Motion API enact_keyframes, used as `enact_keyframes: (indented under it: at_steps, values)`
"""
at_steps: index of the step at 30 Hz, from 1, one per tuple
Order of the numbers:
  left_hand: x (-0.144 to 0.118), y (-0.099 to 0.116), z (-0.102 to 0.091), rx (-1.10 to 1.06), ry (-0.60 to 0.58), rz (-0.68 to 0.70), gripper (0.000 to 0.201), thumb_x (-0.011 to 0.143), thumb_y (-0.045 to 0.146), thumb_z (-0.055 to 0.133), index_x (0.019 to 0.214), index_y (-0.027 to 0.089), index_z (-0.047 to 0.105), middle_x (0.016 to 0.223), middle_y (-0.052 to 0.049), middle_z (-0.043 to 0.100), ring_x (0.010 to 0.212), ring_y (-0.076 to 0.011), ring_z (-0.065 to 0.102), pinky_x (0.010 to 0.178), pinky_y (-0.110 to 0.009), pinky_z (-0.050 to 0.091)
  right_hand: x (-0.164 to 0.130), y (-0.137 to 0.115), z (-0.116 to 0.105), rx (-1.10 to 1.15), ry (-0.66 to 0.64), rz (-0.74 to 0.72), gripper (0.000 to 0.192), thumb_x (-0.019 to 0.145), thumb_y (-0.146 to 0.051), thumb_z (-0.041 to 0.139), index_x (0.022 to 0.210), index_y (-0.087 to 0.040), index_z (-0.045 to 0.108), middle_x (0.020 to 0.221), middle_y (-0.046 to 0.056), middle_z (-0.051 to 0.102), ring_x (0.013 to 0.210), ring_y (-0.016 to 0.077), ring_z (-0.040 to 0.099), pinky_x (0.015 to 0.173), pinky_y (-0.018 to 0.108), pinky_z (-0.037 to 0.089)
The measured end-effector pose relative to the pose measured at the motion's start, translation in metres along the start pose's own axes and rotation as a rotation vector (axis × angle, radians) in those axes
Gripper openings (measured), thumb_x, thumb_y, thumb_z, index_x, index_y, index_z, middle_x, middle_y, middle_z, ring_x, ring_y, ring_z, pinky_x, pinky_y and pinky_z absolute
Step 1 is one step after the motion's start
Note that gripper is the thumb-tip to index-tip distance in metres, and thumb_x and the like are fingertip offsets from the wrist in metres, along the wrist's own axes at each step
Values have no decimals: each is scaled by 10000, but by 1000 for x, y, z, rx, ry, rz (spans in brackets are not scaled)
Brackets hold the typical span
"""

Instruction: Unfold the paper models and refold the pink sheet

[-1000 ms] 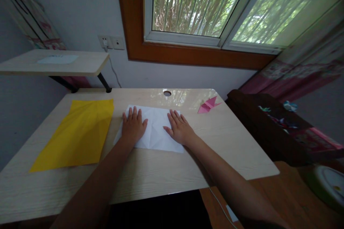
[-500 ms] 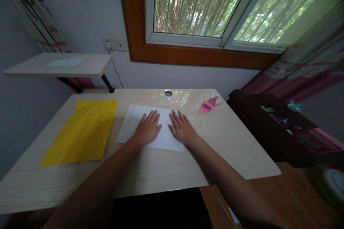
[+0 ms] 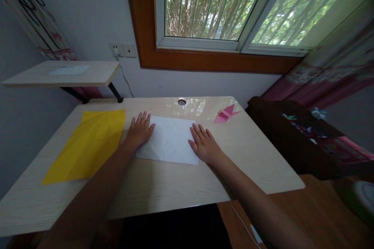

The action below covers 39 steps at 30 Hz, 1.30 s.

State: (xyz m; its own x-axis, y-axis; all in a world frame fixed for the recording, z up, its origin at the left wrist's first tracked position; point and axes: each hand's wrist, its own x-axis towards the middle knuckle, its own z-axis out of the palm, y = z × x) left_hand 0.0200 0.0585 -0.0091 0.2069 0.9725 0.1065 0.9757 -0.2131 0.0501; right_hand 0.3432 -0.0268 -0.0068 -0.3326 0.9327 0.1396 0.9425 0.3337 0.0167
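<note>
A white sheet of paper (image 3: pixel 171 140) lies flat on the pale wooden desk (image 3: pixel 175 184) in front of me. My left hand (image 3: pixel 140 129) rests palm down over the sheet's left edge, its fingers stretched out and slightly apart. Over the right edge lies my right hand (image 3: pixel 204 143), also palm down with the fingers extended. Neither hand grips anything. To the left of my left hand is a large yellow sheet of paper (image 3: pixel 87 144), with faint creases across it. A pink folded paper crane (image 3: pixel 226 114) sits near the desk's back right corner.
A raised shelf (image 3: pixel 102 76) holding a white paper slip (image 3: pixel 69 70) stands at the back left on black legs. A round cable hole (image 3: pixel 181 102) is cut near the desk's back edge. Right of the desk is dark brown furniture (image 3: pixel 280 136) with small items on it.
My hands have slid apart across the white sheet: the left one outward to the left edge, the right one slightly to the right. More of the sheet's middle shows between them.
</note>
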Motion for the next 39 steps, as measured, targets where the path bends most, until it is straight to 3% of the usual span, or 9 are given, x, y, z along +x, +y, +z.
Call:
enact_keyframes:
  at_steps: [7,12,16,21,26,35,39]
  values:
    - [8,-7,4,-2,8,-154,686,1020,502,203,1584,126,308,1677,-148,200,1563,-301,157,1244,-565,136,-8,11,4,35,5,17,625,1052,-499,295,1585,-174,318,1660,102,234,1548,314,204,1234,559,238]
    - [11,-5,-9,-55,-2,-181,624,1018,449,279,1544,133,390,1656,-164,265,1542,-345,218,1206,-628,202,-8,11,2,65,12,26,625,1050,-514,295,1577,-182,340,1654,92,260,1544,305,224,1235,546,233]
    - [17,11,-27,-70,91,-13,528,1009,378,367,1476,166,491,1608,-136,389,1538,-335,226,1212,-627,182,-8,11,-4,96,8,26,607,1049,-527,308,1563,-211,376,1647,73,288,1539,301,241,1232,539,235]
    - [36,40,-38,-168,-146,301,455,1009,338,422,1433,224,537,1524,-82,519,1498,-284,324,1222,-528,224,-10,12,-10,125,-6,5,561,1047,-526,345,1521,-244,448,1635,40,332,1533,304,257,1226,545,242]
    - [50,56,-41,-184,-202,387,478,950,333,556,1410,203,569,1418,-109,585,1332,-238,504,1160,-353,328,-11,14,-12,150,-4,-6,534,1033,-513,407,1500,-262,477,1629,42,351,1533,302,255,1227,548,238]
    - [58,53,-31,-235,-252,234,516,798,410,746,1285,264,656,1223,-97,628,1164,-297,545,1010,-367,437,-9,15,-12,160,-8,-4,490,1043,-450,414,1496,-278,485,1622,37,363,1528,304,267,1216,561,262]
    - [58,52,-29,-285,-282,174,563,742,431,795,1257,250,654,1237,-109,607,1168,-306,546,1015,-374,429,-8,16,-10,160,2,-2,487,1042,-431,418,1495,-264,490,1616,39,372,1522,309,282,1214,558,275]
